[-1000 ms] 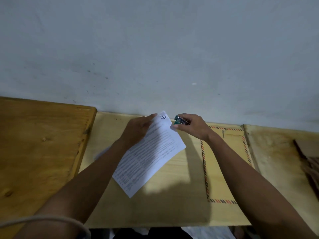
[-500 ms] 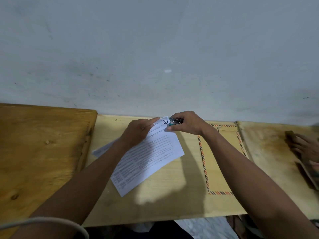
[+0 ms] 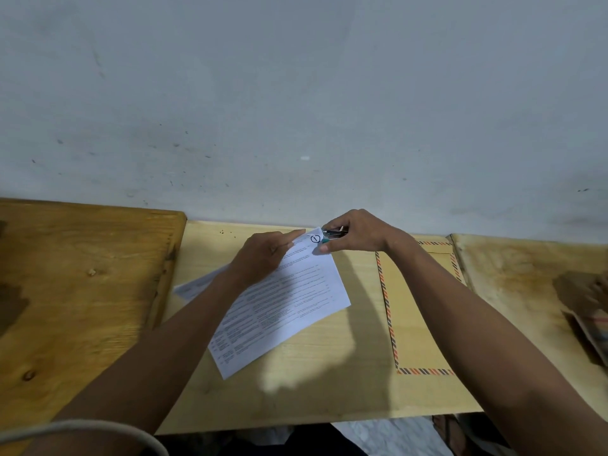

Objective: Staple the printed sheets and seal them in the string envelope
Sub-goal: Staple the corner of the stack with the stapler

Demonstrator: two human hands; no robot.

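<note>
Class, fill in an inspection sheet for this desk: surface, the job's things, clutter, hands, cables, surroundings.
Surface: pale wooden table.
Job's things: printed sheets flat, stapler at their far corner; string envelope lying to the right.
Clutter: another sheet under the left forearm.
Hands: left hand presses the sheets; right hand has its grip on the stapler.
Cables: pale cord, near left.
Surroundings: darker table left, grey wall behind.

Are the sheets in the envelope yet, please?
Out. The sheets lie on the table, beside the envelope; the left hand holds them, and the right hand holds a stapler at their corner.
</note>
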